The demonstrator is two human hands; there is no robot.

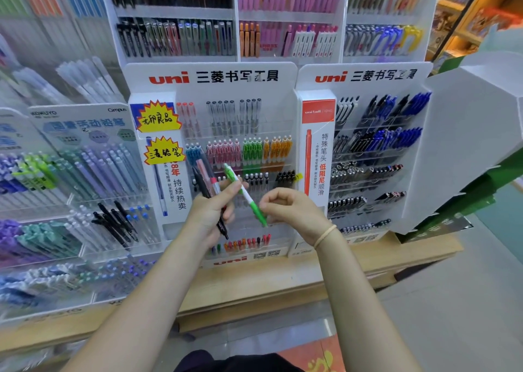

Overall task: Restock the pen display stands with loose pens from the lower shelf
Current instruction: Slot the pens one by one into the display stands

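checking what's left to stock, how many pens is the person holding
3, maybe more hidden: a green pen spanning the left hand and right hand, plus a black pen and a pink pen in the left.

— The green pen (245, 194) in the left hand (210, 211)?
— Glossy plastic, smooth, white mid-barrel.
— Behind the hands?
— A display stand (210, 156) of matt white board with clear, shiny acrylic tiers.
— Below them?
— A shelf (283, 284) of pale wood, smooth and matt.
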